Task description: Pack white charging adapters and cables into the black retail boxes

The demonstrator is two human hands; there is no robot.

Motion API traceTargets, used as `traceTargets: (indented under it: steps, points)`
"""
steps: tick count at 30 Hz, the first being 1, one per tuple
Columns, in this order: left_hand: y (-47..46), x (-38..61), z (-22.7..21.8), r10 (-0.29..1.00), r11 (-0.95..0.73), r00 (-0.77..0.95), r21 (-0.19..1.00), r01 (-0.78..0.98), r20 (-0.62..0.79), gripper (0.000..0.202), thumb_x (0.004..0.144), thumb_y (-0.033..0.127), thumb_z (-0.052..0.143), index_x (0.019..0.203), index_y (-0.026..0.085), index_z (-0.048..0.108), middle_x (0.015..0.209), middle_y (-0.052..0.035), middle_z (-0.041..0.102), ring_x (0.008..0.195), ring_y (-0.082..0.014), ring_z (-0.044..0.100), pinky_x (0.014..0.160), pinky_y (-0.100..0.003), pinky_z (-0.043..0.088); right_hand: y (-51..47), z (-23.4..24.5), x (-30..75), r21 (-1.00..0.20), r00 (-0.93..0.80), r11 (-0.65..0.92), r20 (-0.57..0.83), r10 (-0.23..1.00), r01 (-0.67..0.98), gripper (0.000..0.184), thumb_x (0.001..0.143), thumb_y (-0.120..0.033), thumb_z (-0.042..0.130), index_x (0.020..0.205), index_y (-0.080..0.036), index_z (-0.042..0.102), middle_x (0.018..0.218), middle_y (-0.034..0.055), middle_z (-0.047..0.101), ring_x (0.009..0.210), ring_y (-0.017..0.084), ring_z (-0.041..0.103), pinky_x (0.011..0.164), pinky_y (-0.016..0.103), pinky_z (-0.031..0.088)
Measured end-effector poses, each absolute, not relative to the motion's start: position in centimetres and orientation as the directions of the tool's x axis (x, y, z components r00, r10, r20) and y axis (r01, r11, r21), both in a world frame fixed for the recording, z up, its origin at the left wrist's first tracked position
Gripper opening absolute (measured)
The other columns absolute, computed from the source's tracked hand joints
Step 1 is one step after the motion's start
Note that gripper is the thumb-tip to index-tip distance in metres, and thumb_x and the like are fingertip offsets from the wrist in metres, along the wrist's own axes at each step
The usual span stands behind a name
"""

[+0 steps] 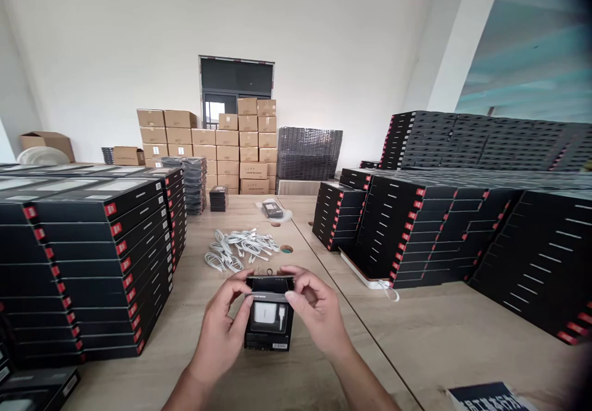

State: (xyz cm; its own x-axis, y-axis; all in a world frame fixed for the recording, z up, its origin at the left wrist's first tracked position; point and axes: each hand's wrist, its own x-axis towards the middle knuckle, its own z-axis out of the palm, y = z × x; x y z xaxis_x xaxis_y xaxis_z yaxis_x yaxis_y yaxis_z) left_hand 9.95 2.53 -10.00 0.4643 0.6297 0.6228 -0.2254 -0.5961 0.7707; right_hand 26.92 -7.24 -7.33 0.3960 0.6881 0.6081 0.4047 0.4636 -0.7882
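Note:
A small black charger box [268,331] stands upright on the table in front of me, its top open. The panel facing me shows a white charger and a cable plug. My left hand [225,312] pinches the box's upper left edge between thumb and fingers. On the opposite side, my right hand [319,306] grips the upper right edge, thumb at the front corner. Whatever lies inside the box is hidden from view. Just beyond it, several coiled white cables [245,245] lie in a loose pile.
Tall stacks of black boxes rise at the left [92,263] and right [379,226]. A white power strip [361,269] lies by the right stack. A plastic-wrapped dark packet [272,209] sits farther back. Cardboard cartons [226,152] are piled against the wall. A printed sheet [488,397] lies front right.

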Motion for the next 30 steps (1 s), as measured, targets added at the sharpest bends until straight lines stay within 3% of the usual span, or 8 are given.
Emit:
traceTargets:
  steps: [3,5,9,12,23,30]
  points:
    - [2.3,10.0,-10.0,0.661,-0.517,0.454,0.801,-0.302,0.598,0.018,0.092,0.024,0.053,0.110,0.027,0.048,0.125,-0.0069,0.060,0.120,-0.0186,0.056,0.102,-0.037,0.044,-7.3,-7.2,26.7,-0.830,0.437,0.470,0.558,0.705,0.302,0.031,0.079,-0.033,0.073,0.068,-0.023,0.045,0.097,0.0076,0.073,0.094,0.023,0.066,0.085,0.035,0.051]
    - [2.3,9.9,-9.7,0.619,-0.568,0.479,0.776,-0.273,0.622,0.024,0.092,0.024,0.054,0.115,0.027,0.051,0.122,-0.0064,0.060,0.119,-0.0189,0.055,0.103,-0.037,0.043,-7.3,-7.1,26.7,-0.838,0.436,0.461,0.545,0.716,0.291,0.025,0.078,-0.031,0.074,0.074,-0.023,0.051,0.095,0.0059,0.073,0.092,0.021,0.066,0.083,0.034,0.051]
    - [2.5,9.6,-9.0,0.581,-0.663,0.459,0.718,-0.213,0.672,0.017,0.092,0.023,0.052,0.104,0.026,0.065,0.116,-0.0054,0.061,0.116,-0.0197,0.056,0.101,-0.035,0.043,-7.4,-6.6,26.7,-0.812,0.354,0.443,0.570,0.741,0.380,0.014,0.081,-0.030,0.072,0.093,-0.023,0.068,0.097,0.0061,0.071,0.092,0.021,0.065,0.083,0.033,0.051]
    - [2.4,9.7,-8.8,0.587,-0.675,0.424,0.706,-0.214,0.689,0.018,0.092,0.021,0.053,0.102,0.026,0.066,0.112,-0.0047,0.063,0.111,-0.0192,0.058,0.098,-0.034,0.045,-7.4,-6.4,26.7,-0.784,0.311,0.469,0.602,0.735,0.407,0.011,0.084,-0.031,0.069,0.089,-0.024,0.074,0.097,0.0067,0.071,0.095,0.022,0.065,0.085,0.034,0.051]
    - [2.4,9.6,-9.3,0.592,-0.673,0.427,0.711,-0.204,0.683,0.017,0.090,0.021,0.054,0.099,0.025,0.068,0.116,-0.0063,0.062,0.113,-0.0205,0.058,0.098,-0.037,0.045,-7.8,-6.5,27.9,-0.812,0.220,0.470,0.558,0.800,0.347,0.014,0.085,-0.034,0.068,0.094,-0.028,0.077,0.111,0.0072,0.069,0.106,0.023,0.064,0.092,0.037,0.051]
    - [2.6,9.4,-9.0,0.600,-0.652,0.427,0.722,-0.230,0.677,0.015,0.091,0.022,0.055,0.097,0.027,0.068,0.107,-0.0040,0.065,0.106,-0.0191,0.060,0.093,-0.034,0.047,-7.8,-6.4,27.7,-0.824,0.236,0.458,0.543,0.806,0.334,0.015,0.087,-0.035,0.066,0.095,-0.028,0.076,0.108,0.0065,0.070,0.102,0.021,0.065,0.090,0.035,0.051]
